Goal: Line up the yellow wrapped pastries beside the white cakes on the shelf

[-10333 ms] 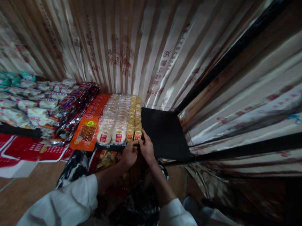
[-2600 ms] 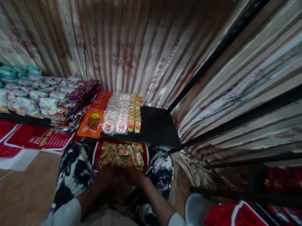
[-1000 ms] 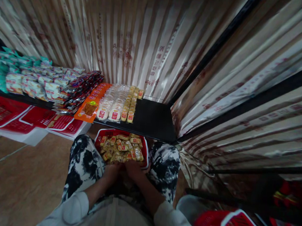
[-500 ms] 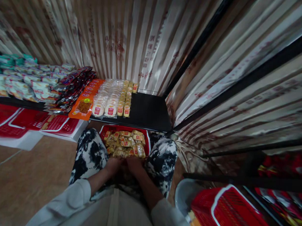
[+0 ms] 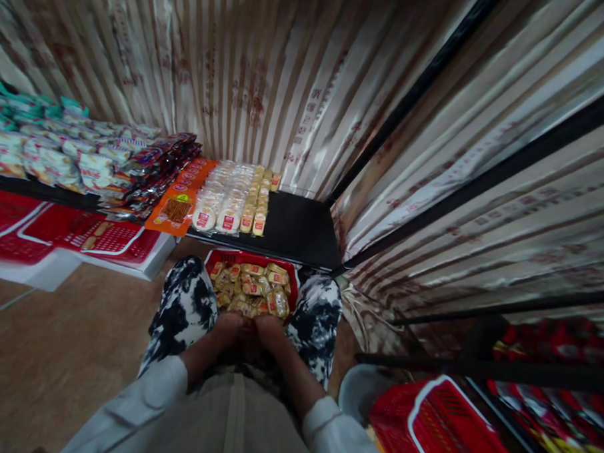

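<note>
Forearms (image 5: pixel 201 357) stretch from pale sleeves (image 5: pixel 139 394) to the left hand (image 5: pixel 229 325) and right hand (image 5: pixel 268 327), which sit close together at the near side of a red basket (image 5: pixel 260 259). Light is poor there and the fingers sink into shadow, so I cannot tell whether either hand grasps anything or merely touches the pile. In the basket, between the knees (image 5: pixel 187 295), small yellow packets (image 5: pixel 252 288) lie loosely heaped. Their long axes go every way: the middle one lies across, left to right, while one near the right wall slants, its far end leaning left. The basket is probably set between the legs to bring the packets within easy reach of both hands.

Just beyond is a black shelf (image 5: pixel 302 230). On it, two yellow rows (image 5: pixel 254 201) run front to back; their front packets show labels to the person, long axis square to the shelf's near edge. A lone packet (image 5: pixel 275 181) sits beside them at the back. White round packets (image 5: pixel 223 200) fill two rows to the left, then an orange bag (image 5: pixel 177 201), likely lined up to keep each kind separate. Behind hangs a striped curtain (image 5: pixel 268 85).
</note>
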The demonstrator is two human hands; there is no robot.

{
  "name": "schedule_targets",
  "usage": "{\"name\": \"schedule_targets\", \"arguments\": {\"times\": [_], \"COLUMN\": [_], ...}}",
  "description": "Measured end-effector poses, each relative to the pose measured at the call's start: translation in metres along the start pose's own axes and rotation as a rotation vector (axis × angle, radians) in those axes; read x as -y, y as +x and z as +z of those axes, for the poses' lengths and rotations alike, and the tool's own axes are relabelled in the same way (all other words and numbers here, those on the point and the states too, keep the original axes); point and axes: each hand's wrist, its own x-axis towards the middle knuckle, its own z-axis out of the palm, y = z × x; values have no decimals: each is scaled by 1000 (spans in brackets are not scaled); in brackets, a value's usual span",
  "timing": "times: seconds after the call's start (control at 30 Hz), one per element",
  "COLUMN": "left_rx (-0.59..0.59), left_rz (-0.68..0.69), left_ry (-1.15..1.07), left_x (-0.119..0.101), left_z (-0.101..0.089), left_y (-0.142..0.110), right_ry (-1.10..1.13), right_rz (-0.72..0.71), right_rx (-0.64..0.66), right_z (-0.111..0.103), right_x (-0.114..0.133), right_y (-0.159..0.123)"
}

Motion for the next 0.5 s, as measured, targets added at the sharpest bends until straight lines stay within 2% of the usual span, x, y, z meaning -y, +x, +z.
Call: {"name": "schedule_targets", "arguments": {"times": [0.2,0.33,0.4,0.5], "left_rx": [-16,-7,3,-26], "left_rz": [-18,-4,-15,-89], "left_ry": [-4,-38,-71,-144], "left_x": [-8,-8,-8,-10], "left_z": [0,-1,-3,-11], "left_y": [-7,-8,-7,-2], "right_ry": [41,97,127,209], "right_rz": [36,19,-11,-53], "right_rx": [29,57,60,-1], "right_z": [-1,-9,-14,-21], "right_x": [-1,-8,-13,-19], "right_y": [-4,-2,3,19]}}
